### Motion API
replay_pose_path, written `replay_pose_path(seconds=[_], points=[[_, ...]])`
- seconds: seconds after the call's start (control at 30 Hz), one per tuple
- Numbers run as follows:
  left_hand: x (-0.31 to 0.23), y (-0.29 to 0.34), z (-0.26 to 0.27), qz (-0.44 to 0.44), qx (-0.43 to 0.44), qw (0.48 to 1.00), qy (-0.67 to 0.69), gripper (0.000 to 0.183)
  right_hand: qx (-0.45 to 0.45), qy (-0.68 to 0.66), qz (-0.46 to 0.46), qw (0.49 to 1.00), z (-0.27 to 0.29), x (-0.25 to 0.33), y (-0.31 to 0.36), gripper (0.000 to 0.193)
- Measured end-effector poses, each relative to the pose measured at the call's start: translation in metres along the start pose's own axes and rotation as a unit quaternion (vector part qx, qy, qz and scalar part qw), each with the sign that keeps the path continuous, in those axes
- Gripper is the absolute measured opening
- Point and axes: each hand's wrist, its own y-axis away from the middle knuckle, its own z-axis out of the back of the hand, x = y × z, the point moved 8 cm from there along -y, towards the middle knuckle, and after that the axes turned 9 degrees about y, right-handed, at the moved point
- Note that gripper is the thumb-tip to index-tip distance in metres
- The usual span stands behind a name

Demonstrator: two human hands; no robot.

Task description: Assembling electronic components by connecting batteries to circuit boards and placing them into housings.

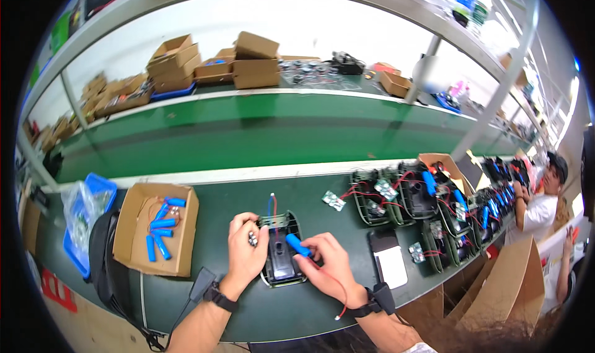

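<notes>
A dark green plastic housing [282, 267] with a black inner compartment lies on the bench in front of me. A red and blue wire pair with a small white plug sticks up from its far end. My right hand [328, 263] pinches a blue cylindrical battery [297, 246] over the housing's right side. The battery's red lead trails below that hand to a white connector [338, 317]. Along the housing's left edge, my left hand [245, 254] is closed around several small silver pieces [253, 239], perhaps screws, its thumb beside the edge.
Left of me stands a cardboard box [189, 254] with blue batteries, beside a black bag [105, 260] and a blue tray [75, 248]. A phone [389, 259] lies to the right, near several wired housings [418, 198]. Beyond runs a green conveyor [248, 133]; a co-worker [538, 210] sits far right.
</notes>
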Motion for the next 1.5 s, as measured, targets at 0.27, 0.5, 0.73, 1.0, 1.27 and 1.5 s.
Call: replay_pose_path(seconds=[0.27, 0.5, 0.73, 1.0, 1.27, 1.5], points=[[0.006, 0.005, 0.009, 0.056, 0.015, 0.995, 0.081, 0.033, -0.127, 0.028, 0.119, 0.984, 0.009, 0.019, 0.007, 0.023], [0.001, 0.002, 0.004, 0.036, 0.014, 0.996, 0.078, 0.030, -0.037, 0.020, 0.088, 0.995, 0.005, 0.019, 0.001, 0.027], [0.005, 0.002, 0.005, 0.042, 0.015, 0.997, 0.068, 0.033, 0.025, 0.009, 0.133, 0.991, 0.001, 0.017, 0.000, 0.032], [0.000, 0.003, 0.004, 0.013, 0.014, 0.997, 0.069, 0.029, 0.008, 0.037, 0.172, 0.984, -0.001, 0.019, 0.000, 0.031], [0.000, 0.004, 0.006, 0.014, 0.018, 0.998, 0.064, 0.028, 0.013, 0.025, 0.151, 0.988, -0.002, 0.018, 0.002, 0.025], [0.002, 0.005, 0.003, 0.025, 0.024, 0.997, 0.064, 0.027, 0.042, 0.060, 0.111, 0.991, -0.003, 0.015, 0.002, 0.025]])
